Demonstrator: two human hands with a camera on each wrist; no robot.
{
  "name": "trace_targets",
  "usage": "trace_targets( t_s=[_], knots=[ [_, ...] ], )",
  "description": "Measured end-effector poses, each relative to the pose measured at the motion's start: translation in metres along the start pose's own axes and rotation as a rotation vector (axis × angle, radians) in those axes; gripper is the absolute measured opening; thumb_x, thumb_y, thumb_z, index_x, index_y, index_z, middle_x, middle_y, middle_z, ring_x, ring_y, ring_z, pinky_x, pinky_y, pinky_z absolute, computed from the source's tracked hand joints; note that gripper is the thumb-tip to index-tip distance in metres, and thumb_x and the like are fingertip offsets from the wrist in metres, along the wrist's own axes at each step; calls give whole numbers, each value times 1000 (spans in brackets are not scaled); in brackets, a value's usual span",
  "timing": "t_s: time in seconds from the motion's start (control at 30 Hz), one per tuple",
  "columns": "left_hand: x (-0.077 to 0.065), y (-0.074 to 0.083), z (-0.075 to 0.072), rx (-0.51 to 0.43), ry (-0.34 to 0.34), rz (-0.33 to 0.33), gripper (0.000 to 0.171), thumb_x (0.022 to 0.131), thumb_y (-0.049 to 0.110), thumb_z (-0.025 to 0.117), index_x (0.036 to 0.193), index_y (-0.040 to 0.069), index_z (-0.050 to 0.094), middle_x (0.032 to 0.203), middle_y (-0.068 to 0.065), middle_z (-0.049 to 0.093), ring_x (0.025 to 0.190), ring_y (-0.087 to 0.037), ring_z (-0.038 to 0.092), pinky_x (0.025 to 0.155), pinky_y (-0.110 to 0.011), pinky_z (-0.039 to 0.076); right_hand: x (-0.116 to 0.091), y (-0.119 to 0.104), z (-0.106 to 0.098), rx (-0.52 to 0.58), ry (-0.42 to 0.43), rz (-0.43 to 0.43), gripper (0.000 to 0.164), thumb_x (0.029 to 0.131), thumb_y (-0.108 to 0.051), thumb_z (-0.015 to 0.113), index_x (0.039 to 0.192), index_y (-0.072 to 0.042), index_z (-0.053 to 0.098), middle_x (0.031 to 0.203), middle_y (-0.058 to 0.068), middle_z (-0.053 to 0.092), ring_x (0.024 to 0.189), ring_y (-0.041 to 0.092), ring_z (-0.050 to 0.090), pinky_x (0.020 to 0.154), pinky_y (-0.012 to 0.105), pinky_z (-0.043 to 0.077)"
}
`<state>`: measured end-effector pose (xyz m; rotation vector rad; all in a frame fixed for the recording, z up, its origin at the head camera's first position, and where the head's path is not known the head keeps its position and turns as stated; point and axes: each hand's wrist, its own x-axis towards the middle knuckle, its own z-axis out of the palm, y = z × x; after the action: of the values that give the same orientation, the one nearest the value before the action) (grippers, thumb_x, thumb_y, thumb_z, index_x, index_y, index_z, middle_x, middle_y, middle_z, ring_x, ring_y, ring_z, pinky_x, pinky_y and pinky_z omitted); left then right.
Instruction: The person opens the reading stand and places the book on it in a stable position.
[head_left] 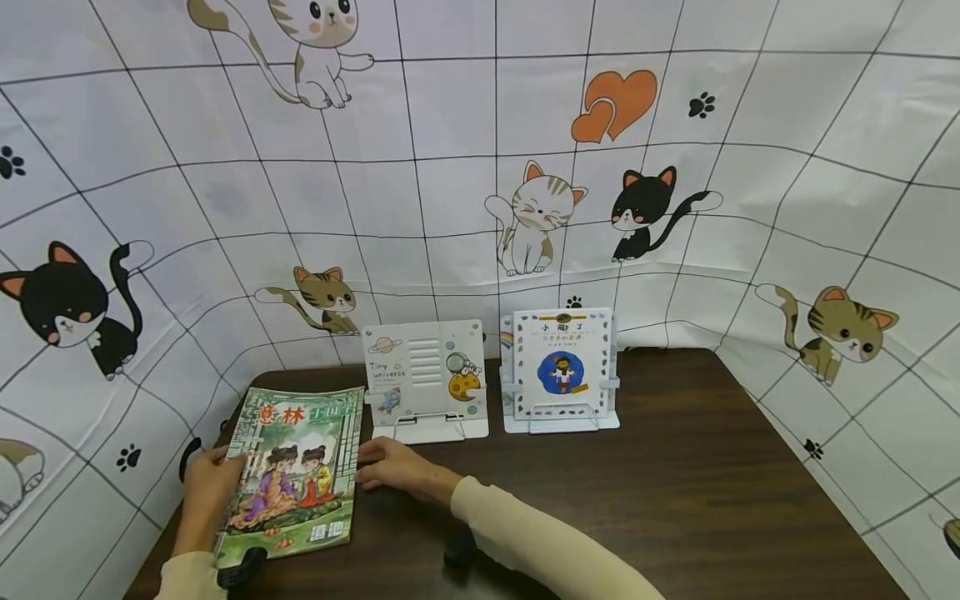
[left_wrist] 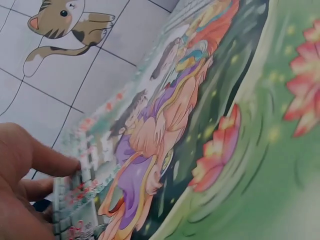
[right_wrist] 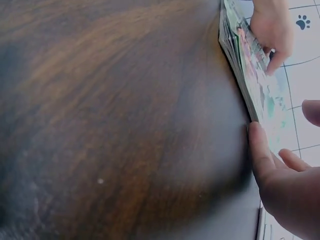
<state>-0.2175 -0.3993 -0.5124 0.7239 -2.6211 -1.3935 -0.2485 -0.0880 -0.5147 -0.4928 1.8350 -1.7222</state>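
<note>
A stack of magazines (head_left: 292, 475) lies at the left of the dark table, its top cover green with two illustrated figures. Several layers show along the stack's side (right_wrist: 240, 75) in the right wrist view. My left hand (head_left: 210, 492) grips the left edge, with a finger (left_wrist: 50, 160) over the cover's border and others lower down beside it. From the opposite side, my right hand (head_left: 401, 467) touches the right edge with extended fingers (right_wrist: 260, 150). The right thumb (right_wrist: 312, 112) stands away from the magazines.
Just behind the right hand is a white "Tiny universe" book stand (head_left: 425, 375). To its right, a second stand (head_left: 517, 423) bears a white picture book (head_left: 562, 362). A cat-printed grid cloth (head_left: 450, 200) hangs behind and beside the wooden table (head_left: 675, 467).
</note>
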Motion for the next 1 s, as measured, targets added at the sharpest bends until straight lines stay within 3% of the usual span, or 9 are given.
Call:
trace_targets(
  t_s=[0.17, 0.27, 0.33, 0.4, 0.53, 0.6, 0.77, 1.0],
  knots=[
    [-6, 0, 4, -100, 81, -3, 61, 110, 23, 47, 159, -12, 35, 150, -40, 44, 121, -50, 53, 77, -43, 51, 1, 3, -1, -67, -4, -13, 50, 101, -7, 67, 147, 5, 50, 144, 19, 59, 110, 24, 72, 94, 36, 62],
    [-8, 1, 5, -132, 115, -10, 59, 110, 22, 49, 158, -11, 39, 150, -38, 47, 117, -45, 56, 66, -27, 47, 2, 5, -2, -123, 8, -27, 51, 101, -9, 68, 147, 3, 51, 143, 17, 59, 107, 20, 71, 93, 34, 61],
    [-9, 2, 5, -134, 137, -13, 56, 110, 22, 49, 157, -8, 43, 150, -34, 50, 110, -34, 60, 63, -21, 45, 2, 6, -2, -158, 20, -33, 53, 100, -11, 68, 148, 2, 50, 144, 15, 59, 108, 18, 70, 94, 33, 59],
    [-10, 2, 5, -156, 159, -3, 54, 111, 22, 49, 156, -8, 45, 149, -32, 52, 97, -19, 62, 61, -20, 46, 2, 7, -2, -174, 32, -33, 54, 100, -12, 68, 149, 0, 50, 145, 13, 59, 112, 18, 69, 94, 33, 58],
    [-13, 5, 4, -216, 202, 15, 52, 111, 21, 50, 157, -4, 47, 145, -21, 55, 81, 3, 51, 63, -19, 45, 3, 6, 1, -184, 56, -27, 58, 99, -14, 71, 152, -2, 48, 148, 13, 58, 120, 21, 67, 96, 35, 59],
    [-16, 6, 2, -270, 216, 11, 52, 111, 20, 52, 158, -2, 47, 139, -11, 57, 80, 1, 47, 60, -21, 40, 4, 6, 3, -192, 66, -19, 61, 100, -14, 71, 154, -3, 46, 151, 13, 56, 124, 24, 66, 96, 36, 59],
    [-22, 10, 1, -435, 231, 9, 53, 109, 16, 58, 158, -1, 47, 112, 18, 56, 83, 2, 53, 61, -17, 44, 5, 2, 7, -195, 73, -1, 72, 100, -15, 71, 162, -4, 37, 154, 14, 55, 132, 29, 63, 103, 41, 58],
    [-28, 13, 0, -574, 279, 59, 49, 107, 9, 61, 152, -5, 51, 95, 28, 60, 82, 6, 60, 65, -11, 50, 11, 0, 5, -109, 87, -15, 66, 100, -7, 70, 158, 0, 41, 132, 16, 65, 107, 25, 72, 95, 42, 60]
  ],
)
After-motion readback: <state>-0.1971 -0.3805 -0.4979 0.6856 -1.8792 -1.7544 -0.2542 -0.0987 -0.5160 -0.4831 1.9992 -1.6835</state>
